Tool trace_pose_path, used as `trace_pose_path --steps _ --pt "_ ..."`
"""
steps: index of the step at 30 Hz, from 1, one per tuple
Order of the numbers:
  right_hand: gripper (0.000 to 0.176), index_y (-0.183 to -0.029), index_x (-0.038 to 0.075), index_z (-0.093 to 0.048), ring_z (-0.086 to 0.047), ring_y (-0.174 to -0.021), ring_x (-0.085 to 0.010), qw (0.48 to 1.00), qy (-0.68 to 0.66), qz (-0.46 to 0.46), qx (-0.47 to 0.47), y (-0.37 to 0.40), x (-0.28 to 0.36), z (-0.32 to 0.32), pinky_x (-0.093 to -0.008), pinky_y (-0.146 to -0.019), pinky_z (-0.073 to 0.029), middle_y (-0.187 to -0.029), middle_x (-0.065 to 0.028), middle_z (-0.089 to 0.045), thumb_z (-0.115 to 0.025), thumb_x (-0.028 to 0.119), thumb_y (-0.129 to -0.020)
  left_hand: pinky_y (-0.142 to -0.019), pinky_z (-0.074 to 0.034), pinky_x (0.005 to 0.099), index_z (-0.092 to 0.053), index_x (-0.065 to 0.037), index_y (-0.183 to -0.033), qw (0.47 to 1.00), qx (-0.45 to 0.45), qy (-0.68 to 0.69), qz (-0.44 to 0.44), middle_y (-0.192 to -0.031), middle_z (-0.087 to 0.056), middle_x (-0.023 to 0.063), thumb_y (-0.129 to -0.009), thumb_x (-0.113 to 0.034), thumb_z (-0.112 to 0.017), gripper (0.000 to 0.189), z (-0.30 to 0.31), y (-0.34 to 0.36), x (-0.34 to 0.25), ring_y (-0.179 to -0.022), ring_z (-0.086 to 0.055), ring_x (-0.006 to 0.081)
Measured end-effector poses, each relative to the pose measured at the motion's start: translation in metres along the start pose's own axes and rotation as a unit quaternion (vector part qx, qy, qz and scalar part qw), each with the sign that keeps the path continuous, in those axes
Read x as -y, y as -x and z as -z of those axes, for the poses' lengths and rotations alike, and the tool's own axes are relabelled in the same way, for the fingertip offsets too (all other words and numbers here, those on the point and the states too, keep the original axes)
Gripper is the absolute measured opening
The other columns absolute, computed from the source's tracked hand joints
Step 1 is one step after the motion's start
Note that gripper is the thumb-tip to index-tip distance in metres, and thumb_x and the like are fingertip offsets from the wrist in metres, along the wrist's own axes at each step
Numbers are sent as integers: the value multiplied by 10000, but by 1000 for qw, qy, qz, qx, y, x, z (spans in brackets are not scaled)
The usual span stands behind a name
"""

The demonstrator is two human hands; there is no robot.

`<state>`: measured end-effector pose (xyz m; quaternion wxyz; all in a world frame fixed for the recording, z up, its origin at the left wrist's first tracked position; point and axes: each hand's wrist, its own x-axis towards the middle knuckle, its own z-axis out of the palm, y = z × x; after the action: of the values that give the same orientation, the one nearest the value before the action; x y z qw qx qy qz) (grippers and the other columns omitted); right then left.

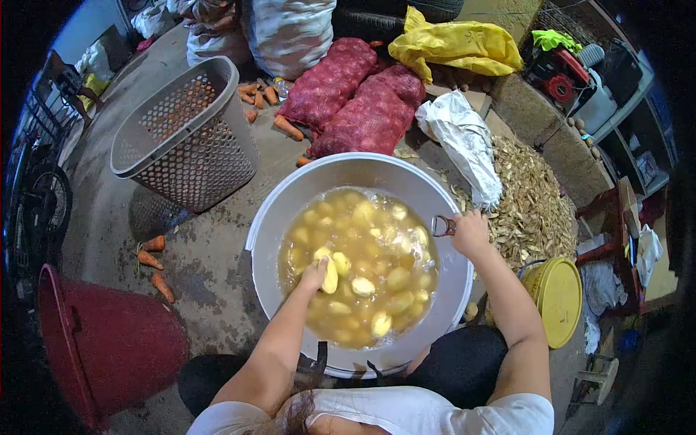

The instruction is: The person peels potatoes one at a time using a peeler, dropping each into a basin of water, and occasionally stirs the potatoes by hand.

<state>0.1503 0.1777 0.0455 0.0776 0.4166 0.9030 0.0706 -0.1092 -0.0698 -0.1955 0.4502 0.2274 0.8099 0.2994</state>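
Note:
A wide, pale tub (259, 217) stands between my knees, filled with cloudy water and several peeled potatoes (363, 286). Over its left part, my left hand (314, 275) is closed round a peeled potato (330, 276). More pale potatoes lie right beside those fingers. My right hand (471, 233) is at the tub's right rim, its fingers wrapped round a peeler (444, 225) whose metal head points left over the water. The peeler's handle is mostly hidden in the hand.
A grey perforated basket (196, 163) and a maroon bucket (116, 341) stand on the left. Red mesh sacks (370, 119) lie behind the tub. Loose carrots (163, 288) are scattered about. A heap of peelings (533, 203) and a yellow-lidded bucket (560, 301) are on the right.

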Motion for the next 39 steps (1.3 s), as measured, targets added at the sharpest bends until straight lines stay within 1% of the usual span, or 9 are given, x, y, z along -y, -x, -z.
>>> trace_pose_path --steps 2,7,12,17,22,25,33,36,39 --pt "205 -866 74 -623 -515 -936 -299 1000 7 7 3 0 -2 -3 -449 -813 -380 -887 -157 -579 -586 160 -683 -751 -485 393 -437 -67 -1203 920 43 373 110 -1059 -578 120 -908 -431 -324 482 -1 3 -14 -922 -576 251" --pt "207 -866 76 -623 -529 -921 -294 999 -11 -10 38 0 0 -6 -429 -791 -407 -861 -141 -595 -582 180 -692 -638 -511 452 -445 -75 -1189 837 137 525 67 -1038 -589 105 -930 -384 -263 442 18 17 -43 -850 -602 247" --pt "227 -881 89 -624 -537 -903 -302 999 -18 1 50 -1 -1 -13 -412 -780 -422 -855 -139 -603 -584 235 -712 -888 -413 446 -385 -111 -1242 609 240 756 3 -1127 -527 93 -901 -239 -388 364 34 29 -71 -1059 -502 233" --pt "250 -912 93 -615 -547 -875 -304 995 -59 1 82 -1 0 -12 -405 -751 -442 -846 -139 -613 -582 254 -724 -959 -350 415 -335 -139 -1270 705 257 650 -121 -1188 -473 72 -710 -2 -554 617 41 31 -84 -1118 -446 235" --pt "278 -918 94 -613 -563 -866 -314 994 -60 -1 95 0 2 -15 -403 -743 -459 -827 -138 -618 -589 284 -717 -707 -509 400 -264 -212 -1324 812 188 545 -89 -1166 -481 69 -736 -55 -476 644 46 33 -95 -925 -558 252" --pt "286 -910 94 -615 -568 -861 -329 991 -73 -14 113 0 3 -14 -413 -753 -457 -835 -147 -618 -584 307 -722 -534 -520 322 -273 -245 -1321 838 155 514 -102 -1109 -512 63 -736 -160 -495 632 39 24 -88 -922 -555 255" --pt "313 -910 87 -626 -598 -798 -297 989 -84 11 118 1 2 -19 -389 -710 -473 -821 -148 -624 -621 317 -698 -617 -509 427 -322 -150 -1300 806 115 578 -57 -1121 -509 54 -841 -188 -431 473 48 4 -46 -839 -580 243" --pt "318 -901 84 -625 -599 -785 -304 990 -77 25 117 1 -1 -27 -392 -701 -478 -809 -150 -624 -622 332 -701 -652 -501 440 -329 -116 -1292 874 10 484 38 -1128 -514 85 -845 -197 -451 471 49 -5 -25 -841 -586 245" --pt "325 -896 80 -622 -599 -790 -307 989 -73 26 125 1 0 -26 -396 -704 -479 -805 -153 -623 -621 342 -703 -726 -489 427 -345 -101 -1283 991 -129 12 -14 -1167 -488 139 -829 -189 -492 486 38 -2 -5 -854 -589 278"
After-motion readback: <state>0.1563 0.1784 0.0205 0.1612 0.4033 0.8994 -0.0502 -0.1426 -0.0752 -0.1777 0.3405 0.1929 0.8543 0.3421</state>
